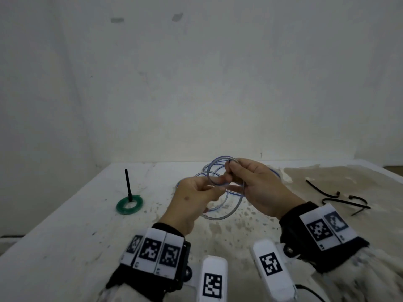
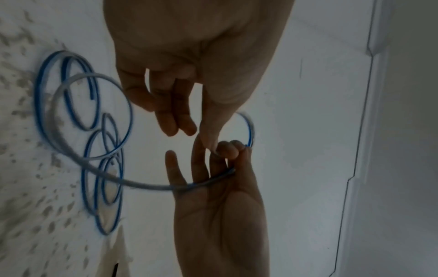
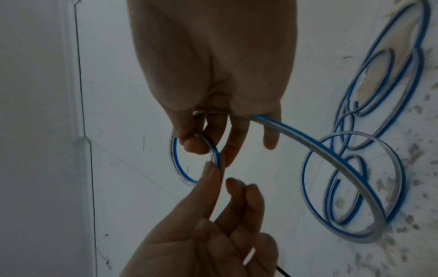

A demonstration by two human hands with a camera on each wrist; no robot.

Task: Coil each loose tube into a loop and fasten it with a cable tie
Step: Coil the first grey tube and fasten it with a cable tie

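One clear tube with a blue stripe is looping in several springy turns, partly lifted above the counter, partly lying on it between the two hands. The right hand is pinching a small upper loop between thumb and curled fingers, with another run of the tube passing across its palm. The left hand is reaching in with its fingers mostly straight, its fingertips touching that loop; I cannot tell whether it is gripping. To the left one coiled green tube is lying flat around one upright black peg. To the right, about three black cable ties are lying loose.
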